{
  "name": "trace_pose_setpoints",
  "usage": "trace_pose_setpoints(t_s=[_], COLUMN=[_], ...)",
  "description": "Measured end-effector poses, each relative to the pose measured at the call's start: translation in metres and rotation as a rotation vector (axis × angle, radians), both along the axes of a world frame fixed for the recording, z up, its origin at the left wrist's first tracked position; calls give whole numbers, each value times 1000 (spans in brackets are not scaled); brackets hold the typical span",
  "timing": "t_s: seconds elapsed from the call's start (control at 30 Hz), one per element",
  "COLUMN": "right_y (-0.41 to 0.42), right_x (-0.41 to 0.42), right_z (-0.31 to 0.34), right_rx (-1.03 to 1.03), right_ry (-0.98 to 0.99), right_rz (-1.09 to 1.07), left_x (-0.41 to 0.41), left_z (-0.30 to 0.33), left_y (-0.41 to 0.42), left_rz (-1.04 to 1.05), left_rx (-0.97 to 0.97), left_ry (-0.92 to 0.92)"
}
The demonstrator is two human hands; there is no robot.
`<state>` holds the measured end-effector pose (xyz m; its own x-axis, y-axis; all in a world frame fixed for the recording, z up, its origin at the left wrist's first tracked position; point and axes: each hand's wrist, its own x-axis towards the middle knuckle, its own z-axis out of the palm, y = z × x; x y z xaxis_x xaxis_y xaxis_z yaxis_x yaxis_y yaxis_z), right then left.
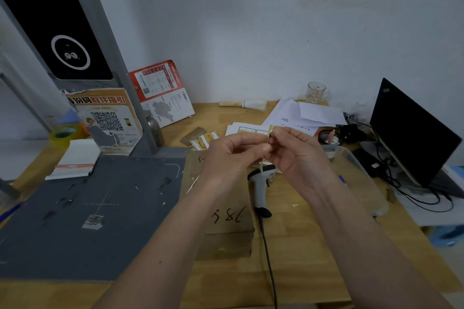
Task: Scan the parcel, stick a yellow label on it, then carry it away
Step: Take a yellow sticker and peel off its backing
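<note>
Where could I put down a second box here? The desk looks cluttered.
The grey mat left of the brown parcel is mostly bare, with small scraps only. The wooden strip at the near edge, right of the scanner cable, is also free. It is crowded behind the hands, with label sheets and papers, and at the right by the laptop.

Light wooden desk point(296, 246) is pretty cluttered: dark grey mat point(88, 208), brown cardboard parcel point(226, 208), white corded handheld scanner point(261, 183) beside it, loose white papers point(301, 113), black laptop point(411, 133), clear plastic tray point(361, 178).
</note>
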<state>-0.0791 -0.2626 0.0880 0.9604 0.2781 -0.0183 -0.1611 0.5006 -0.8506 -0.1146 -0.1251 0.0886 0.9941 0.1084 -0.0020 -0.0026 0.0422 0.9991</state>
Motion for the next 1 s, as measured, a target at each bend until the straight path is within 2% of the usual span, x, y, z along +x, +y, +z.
trace_pose_setpoints(t_s=[0.13,0.27,0.4,0.63,0.77,1.0], right_y=[2,4,7,10,8,8], right_x=[3,6,6,9,9,9], right_z=[2,3,2,4,3,4], right_rx=[7,-3,-47,-107,-87,-106], right_ry=[77,137,104,67,62,31], right_rz=[-64,-139,-106,-87,-90,-81], left_x=[-2,-2,1,4,7,9], left_z=[-2,0,2,3,4,2], left_y=[-3,-6,-4,-10,-8,-6], left_rz=[-76,13,111,115,103,80], left_rx=[86,130,138,264,189,170], left_ry=[5,-30,-96,-227,-203,-162])
